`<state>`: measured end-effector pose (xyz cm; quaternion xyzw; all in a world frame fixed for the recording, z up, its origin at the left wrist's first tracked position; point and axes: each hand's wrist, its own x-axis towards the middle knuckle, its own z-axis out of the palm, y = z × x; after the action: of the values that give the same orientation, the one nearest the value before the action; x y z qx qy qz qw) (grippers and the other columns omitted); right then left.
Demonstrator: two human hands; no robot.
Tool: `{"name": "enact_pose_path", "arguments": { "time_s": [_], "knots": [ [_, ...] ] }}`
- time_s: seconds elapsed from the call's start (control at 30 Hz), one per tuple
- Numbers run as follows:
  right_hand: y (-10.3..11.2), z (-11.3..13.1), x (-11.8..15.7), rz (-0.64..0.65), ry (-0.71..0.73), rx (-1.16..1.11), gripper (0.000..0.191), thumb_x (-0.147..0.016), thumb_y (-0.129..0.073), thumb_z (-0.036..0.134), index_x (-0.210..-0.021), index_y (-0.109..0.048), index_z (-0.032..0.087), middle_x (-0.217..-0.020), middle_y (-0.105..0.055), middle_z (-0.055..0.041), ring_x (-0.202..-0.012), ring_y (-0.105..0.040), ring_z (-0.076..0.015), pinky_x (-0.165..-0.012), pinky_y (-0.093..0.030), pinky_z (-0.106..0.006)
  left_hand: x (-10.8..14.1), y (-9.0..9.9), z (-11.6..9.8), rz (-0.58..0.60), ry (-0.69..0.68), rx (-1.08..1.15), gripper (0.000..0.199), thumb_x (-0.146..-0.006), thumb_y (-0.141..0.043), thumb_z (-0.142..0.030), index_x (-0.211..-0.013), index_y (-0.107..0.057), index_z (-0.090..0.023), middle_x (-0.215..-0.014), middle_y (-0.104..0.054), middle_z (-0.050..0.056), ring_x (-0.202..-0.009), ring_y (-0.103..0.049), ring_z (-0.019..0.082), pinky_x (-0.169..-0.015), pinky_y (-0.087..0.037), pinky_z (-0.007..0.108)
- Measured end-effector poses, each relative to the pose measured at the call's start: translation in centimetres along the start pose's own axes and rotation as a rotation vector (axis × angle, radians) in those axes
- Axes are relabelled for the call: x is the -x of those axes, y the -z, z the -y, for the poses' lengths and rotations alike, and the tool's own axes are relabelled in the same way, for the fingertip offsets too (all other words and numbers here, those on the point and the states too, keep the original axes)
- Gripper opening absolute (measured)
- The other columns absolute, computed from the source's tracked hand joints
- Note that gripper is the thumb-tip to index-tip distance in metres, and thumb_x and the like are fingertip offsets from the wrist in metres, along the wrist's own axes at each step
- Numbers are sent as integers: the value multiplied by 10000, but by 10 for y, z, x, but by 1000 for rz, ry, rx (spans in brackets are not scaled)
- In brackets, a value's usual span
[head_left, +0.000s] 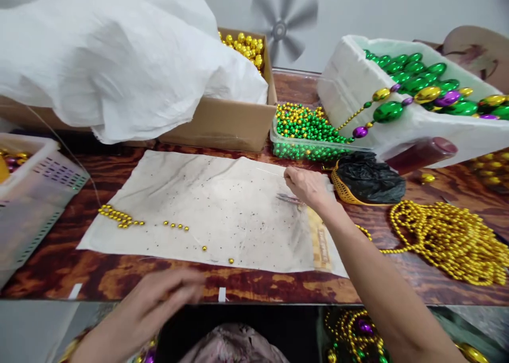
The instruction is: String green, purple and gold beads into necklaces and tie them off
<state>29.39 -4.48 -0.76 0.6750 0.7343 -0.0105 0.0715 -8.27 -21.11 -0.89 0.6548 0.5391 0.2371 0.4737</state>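
Note:
My right hand (304, 185) is closed in a pinch over the right part of a white cloth (222, 193). A thin pale thread (270, 172) runs leftward out of its fingers. Just below that hand, scissors (289, 198) lie on the cloth, their handles partly hidden. Blurred by motion, my left hand (163, 299) hangs at the table's front edge, apart from the cloth, and its fingers are smeared. On the cloth's left side rests a bunched string of gold beads (115, 213). Several loose-looking gold beads (173, 225) trail from it toward the front edge.
A cardboard box (222, 121) and a tub of small green and gold beads (306, 148) stand behind the cloth. At right are a foam box (350, 81), a yellow basket with black plastic (366, 180) and piled gold bead strands (453, 241). A plastic basket (43, 204) stands left.

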Motion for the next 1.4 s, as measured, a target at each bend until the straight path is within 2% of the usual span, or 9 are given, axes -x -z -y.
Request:
{"name": "enact_pose_path", "arguments": {
  "time_s": [0.1,0.17,0.23,0.37,0.57,0.83,1.13,1.23,1.4],
  "knots": [
    [20,29,33,9,221,-141,181,-915,-473,145,-943,-650,172,-907,-718,-74,-745,-604,-182,-603,-291,-271,-66,-18,-52,-193,-424,-266,279,-901,-570,-268,-1137,-717,-296,-1035,-729,80,-1040,-650,262,-963,-510,419],
    [27,54,51,66,393,-252,158,-909,-487,133,-897,-639,173,-869,-710,-53,-716,-590,-157,-604,-286,-259,-98,-30,-65,-186,-607,-480,310,-935,-507,-189,-1196,-667,-237,-1136,-702,91,-1111,-621,254,-1053,-437,470],
    [26,76,61,98,469,-373,142,-915,-500,129,-879,-631,171,-833,-699,-39,-693,-579,-143,-605,-287,-252,-114,-37,-62,-106,-667,-646,263,-960,-456,-158,-1109,-671,-178,-1022,-712,93,-976,-653,224,-977,-477,432],
    [0,102,53,110,472,-706,104,-936,-532,165,-963,-626,199,-891,-703,-6,-736,-600,-128,-641,-329,-233,-111,-27,-30,-39,-465,-656,269,-982,-405,-188,-990,-673,-157,-838,-669,57,-726,-631,162,-700,-500,293],
    [-38,132,34,170,175,-537,137,-961,-505,241,-942,-631,189,-1046,-696,-62,-904,-647,-218,-698,-366,-294,-92,-4,0,-149,18,58,259,-909,-541,-373,-967,-667,-154,-734,-619,6,-543,-576,109,-517,-476,227],
    [-47,146,36,165,168,-384,228,-980,-402,188,-1033,-624,192,-1075,-659,-77,-831,-641,-203,-652,-371,-290,-88,-23,10,-129,138,460,291,-848,-645,-401,-958,-678,-134,-712,-616,-6,-547,-582,91,-514,-492,204],
    [-49,120,63,-23,182,-1320,128,-880,-563,247,-765,-590,196,-895,-607,-24,-813,-557,-157,-738,-385,-279,-91,-51,-2,-66,178,745,310,-808,-712,-356,-1021,-703,-130,-757,-660,14,-560,-615,90,-508,-507,194],
    [-36,119,83,12,155,-1605,154,-853,-628,295,-738,-612,193,-993,-616,-37,-921,-565,-172,-803,-394,-291,-89,-60,-12,4,180,792,305,-805,-722,-343,-1033,-712,-141,-751,-658,11,-545,-621,91,-460,-474,174],
    [-26,122,99,105,20,-1915,164,-807,-687,308,-715,-620,191,-885,-632,-25,-835,-569,-162,-776,-414,-294,-84,-71,-22,66,165,803,273,-818,-718,-350,-998,-716,-144,-732,-663,14,-524,-621,93,-436,-463,165]
  ]
}}
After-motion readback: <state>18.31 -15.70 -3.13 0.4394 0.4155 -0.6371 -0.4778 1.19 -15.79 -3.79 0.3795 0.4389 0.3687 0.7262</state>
